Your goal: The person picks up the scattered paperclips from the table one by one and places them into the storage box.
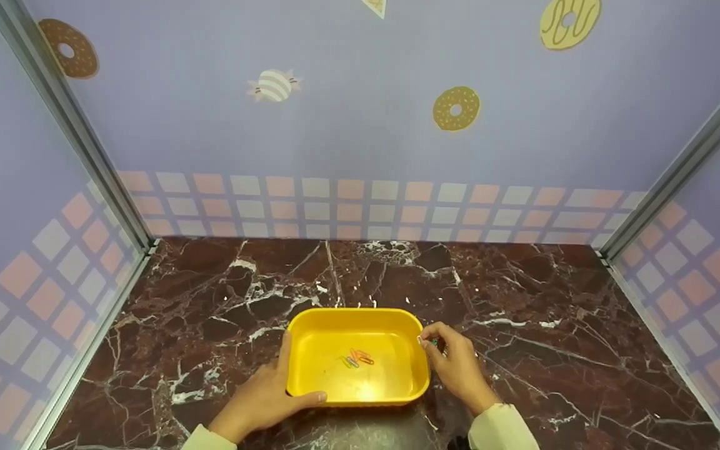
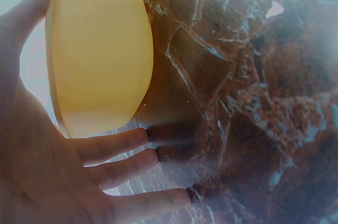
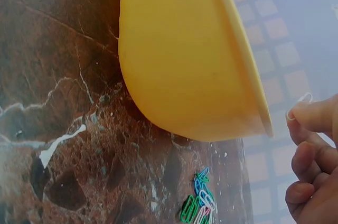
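Observation:
A yellow plastic basin (image 1: 354, 320) stands on the table, with several coloured paper clips (image 1: 360, 357) in a small heap on its floor. My left hand (image 1: 267, 389) rests at the basin's left end, its thumb along the near rim; in the left wrist view its other fingers (image 2: 119, 145) are straight. At the right rim, my right hand (image 1: 459, 364) pinches a white paper clip (image 3: 290, 114) between thumb and forefinger. Beside the basin, more paper clips (image 3: 198, 203), green, blue, pink and white, lie on the table, mostly covered by the right hand in the head view.
The tabletop (image 1: 210, 312) is dark red-brown marble with white veins. Purple panels with tile and doughnut prints rise at the back (image 1: 366, 144), left (image 1: 29, 250) and right (image 1: 704, 269). A small dark object (image 1: 458, 443) shows near the right sleeve.

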Motion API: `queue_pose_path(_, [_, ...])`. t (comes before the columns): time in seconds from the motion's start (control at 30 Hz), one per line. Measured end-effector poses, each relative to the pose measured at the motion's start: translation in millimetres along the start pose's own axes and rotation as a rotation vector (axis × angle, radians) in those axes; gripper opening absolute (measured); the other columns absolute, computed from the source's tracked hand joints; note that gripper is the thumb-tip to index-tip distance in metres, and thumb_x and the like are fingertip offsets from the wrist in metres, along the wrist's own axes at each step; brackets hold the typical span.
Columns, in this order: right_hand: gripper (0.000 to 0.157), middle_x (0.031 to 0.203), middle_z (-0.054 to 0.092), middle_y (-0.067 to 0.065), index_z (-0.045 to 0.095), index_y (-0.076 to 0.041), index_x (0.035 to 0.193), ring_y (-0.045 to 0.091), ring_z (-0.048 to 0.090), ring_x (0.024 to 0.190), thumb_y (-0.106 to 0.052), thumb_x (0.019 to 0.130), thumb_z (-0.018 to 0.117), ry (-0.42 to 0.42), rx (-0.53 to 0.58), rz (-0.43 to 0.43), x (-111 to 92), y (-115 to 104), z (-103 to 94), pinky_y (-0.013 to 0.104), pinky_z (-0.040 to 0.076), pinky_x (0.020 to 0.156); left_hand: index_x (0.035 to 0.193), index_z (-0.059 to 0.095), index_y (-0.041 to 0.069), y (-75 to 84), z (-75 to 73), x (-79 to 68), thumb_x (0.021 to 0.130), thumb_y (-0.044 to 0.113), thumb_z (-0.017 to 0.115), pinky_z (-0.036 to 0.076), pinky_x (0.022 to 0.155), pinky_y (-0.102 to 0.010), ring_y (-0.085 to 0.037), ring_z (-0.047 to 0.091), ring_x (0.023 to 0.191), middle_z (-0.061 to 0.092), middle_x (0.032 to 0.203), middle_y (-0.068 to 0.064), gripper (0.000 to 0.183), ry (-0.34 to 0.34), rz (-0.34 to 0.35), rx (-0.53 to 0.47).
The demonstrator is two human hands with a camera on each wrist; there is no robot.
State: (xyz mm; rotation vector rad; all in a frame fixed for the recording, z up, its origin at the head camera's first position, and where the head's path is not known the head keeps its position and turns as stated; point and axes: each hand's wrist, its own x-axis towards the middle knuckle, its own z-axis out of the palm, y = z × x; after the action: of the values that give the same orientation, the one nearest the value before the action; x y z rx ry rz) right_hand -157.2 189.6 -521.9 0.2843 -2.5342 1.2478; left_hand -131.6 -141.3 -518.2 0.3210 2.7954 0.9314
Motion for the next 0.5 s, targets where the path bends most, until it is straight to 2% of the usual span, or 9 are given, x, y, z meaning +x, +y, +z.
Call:
queue_pose_path(0.1, [0.004, 0.082, 0.066, -0.004, 0.064, -0.009, 0.088, 0.01, 0.051, 0.068, -0.009, 0.088, 0.068, -0.004, 0.002, -0.018, 1.1, -1.3, 1.7, 0.019, 0.043, 0.059, 0.156, -0.003, 0.011, 0.1, 0.5, 0.4, 0.069, 0.071, 0.071, 0.049, 0.089, -0.061, -0.044, 0.059, 0.111, 0.052, 0.133, -0.033, 0.129, -0.01, -0.016, 0.001])
queue_pose_path(0.27, [0.007, 0.082, 0.067, -0.003, 0.065, -0.011, 0.087, 0.009, 0.052, 0.066, -0.005, 0.087, 0.069, 0.006, -0.005, -0.051, 3.1, -2.9, 4.7, 0.019, 0.043, 0.057, 0.156, -0.002, 0.009, -0.1, -0.1, 0.8, 0.069, 0.07, 0.072, 0.049, 0.09, -0.06, -0.044, 0.058, 0.112, 0.052, 0.133, -0.034, 0.129, -0.007, -0.012, -0.004])
queue_pose_path(0.5, [0.003, 0.081, 0.066, 0.0, 0.065, -0.008, 0.089, 0.007, 0.05, 0.065, -0.008, 0.089, 0.068, -0.043, -0.003, -0.019, 6.1, -6.7, 8.8, 0.017, 0.043, 0.056, 0.156, -0.002, 0.011, 0.5, -0.9, 0.0, 0.068, 0.069, 0.073, 0.048, 0.092, -0.059, -0.042, 0.058, 0.112, 0.054, 0.132, -0.031, 0.13, -0.008, -0.026, -0.003])
